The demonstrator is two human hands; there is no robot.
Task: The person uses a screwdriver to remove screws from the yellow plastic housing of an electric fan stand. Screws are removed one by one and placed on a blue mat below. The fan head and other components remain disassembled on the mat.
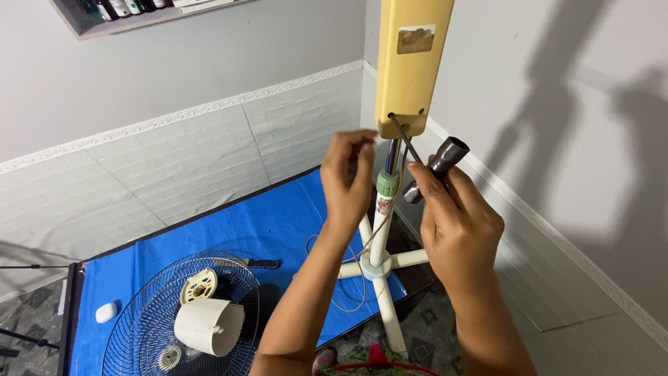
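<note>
A pale yellow plastic fan control housing (410,66) is seen atop a white stand pole (380,233), just above the fingertips of both hands; a brown patch is borne on its face; a thin dark metal rod (406,138) is pushed into its lower edge. The right hand (456,219) is closed around a grey metal socket wrench (438,167), the rod being pinched there; the left hand (348,177) is curled beside the pole, its hold hidden. Below the hands, a white plastic motor cover (207,326) is held in a round wire fan guard (177,317) on a blue mat (257,223).
</note>
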